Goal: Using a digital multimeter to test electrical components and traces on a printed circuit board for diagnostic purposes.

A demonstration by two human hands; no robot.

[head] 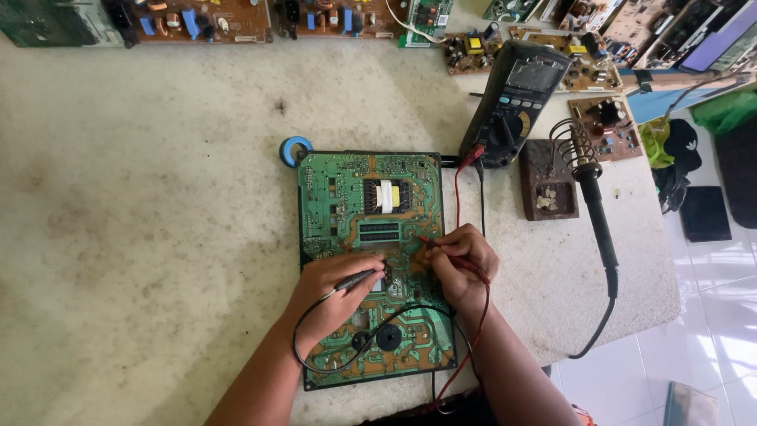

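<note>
Your left hand [335, 296] is closed in a pen grip on a slim black multimeter probe [356, 279]. Your right hand [461, 260] is pinched the same way on a slim red multimeter probe [441, 249]. The hands sit apart, left and right of the middle of the board, with both probe tips angled inward toward each other.

Both rest on the large green rectangular printed circuit board [371, 264], which lies flat on the pale speckled stone worktop [142, 221] directly in front of you. Its long axis runs away from you, near edge at your wrists, far edge toward the multimeter. The black probe's long axis runs low and to the right; the red probe's runs up and to the left. Whether either tip touches a pad is too small to tell. The tips meet near the board's centre, just below the yellow-and-white transformer [385, 196]. Your right hand lies slightly farther up the board than your left.

The black lead [315, 359] loops below your left wrist; the red lead [457, 189] climbs to the dark grey handheld multimeter [516, 102], propped beyond the board's far right corner. A black-handled soldering iron [595, 213] rests in its coil stand to the right, well apart from your hands. A blue tape roll [296, 149] touches the board's far left corner.
</note>
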